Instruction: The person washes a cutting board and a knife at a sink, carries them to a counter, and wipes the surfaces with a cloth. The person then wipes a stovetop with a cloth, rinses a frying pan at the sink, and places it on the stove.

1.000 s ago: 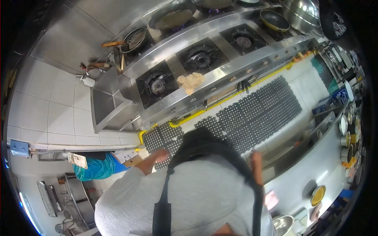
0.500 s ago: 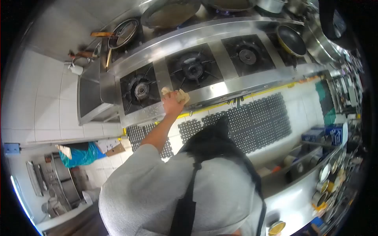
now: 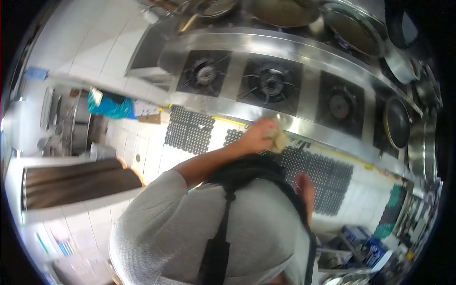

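Observation:
My left hand [image 3: 259,136] is closed around a crumpled beige cloth [image 3: 278,141]. It is at the front edge of the stainless steel stove [image 3: 228,104], below the middle burner [image 3: 271,82]; I cannot tell whether the cloth touches the metal. Lower and to the right, close to my dark apron [image 3: 256,168], is my right hand [image 3: 304,187]. Blur hides how its fingers are set, and no object shows in it. Two more burners, the left burner [image 3: 206,74] and the right burner [image 3: 339,105], flank the middle one.
A black frying pan [image 3: 397,122] rests at the stove's right end. Large pans [image 3: 285,12] line the back shelf. Black perforated mats [image 3: 320,175] cover part of the tiled floor. A teal plastic bag [image 3: 111,105] lies at left, and blue boxes [image 3: 356,237] stand at lower right.
My left hand has moved right with the cloth and back toward my body, away from the left burner. My right hand has come into view. The camera view has turned.

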The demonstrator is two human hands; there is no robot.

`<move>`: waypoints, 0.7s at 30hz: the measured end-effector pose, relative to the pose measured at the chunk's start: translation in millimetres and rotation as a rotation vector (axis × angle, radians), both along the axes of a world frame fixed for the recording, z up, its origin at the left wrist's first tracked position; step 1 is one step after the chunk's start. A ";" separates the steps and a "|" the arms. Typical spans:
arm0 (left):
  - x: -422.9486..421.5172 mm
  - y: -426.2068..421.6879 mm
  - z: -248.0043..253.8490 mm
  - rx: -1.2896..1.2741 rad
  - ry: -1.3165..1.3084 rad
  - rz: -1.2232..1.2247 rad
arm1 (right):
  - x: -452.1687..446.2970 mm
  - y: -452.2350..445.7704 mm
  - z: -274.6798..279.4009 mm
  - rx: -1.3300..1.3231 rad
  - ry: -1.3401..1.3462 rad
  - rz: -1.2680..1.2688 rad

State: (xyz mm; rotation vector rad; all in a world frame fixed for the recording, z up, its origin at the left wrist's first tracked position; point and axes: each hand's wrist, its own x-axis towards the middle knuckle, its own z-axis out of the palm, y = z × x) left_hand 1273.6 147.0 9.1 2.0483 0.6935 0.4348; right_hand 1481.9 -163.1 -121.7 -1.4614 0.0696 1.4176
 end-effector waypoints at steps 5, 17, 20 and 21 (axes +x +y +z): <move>-6.8 -51.0 37.5 0.142 0.025 -0.131 | -50.0 160.4 67.1 0.433 0.756 -0.041; -303.0 14.2 -66.9 -0.757 0.216 0.903 | -137.1 403.5 175.8 0.362 -0.650 0.727; -377.2 27.5 -117.7 -0.929 0.279 0.758 | -185.0 456.8 134.7 0.105 -1.499 0.647; -396.6 36.5 -126.3 -0.961 0.323 0.778 | -195.7 467.8 95.9 0.175 -1.566 0.765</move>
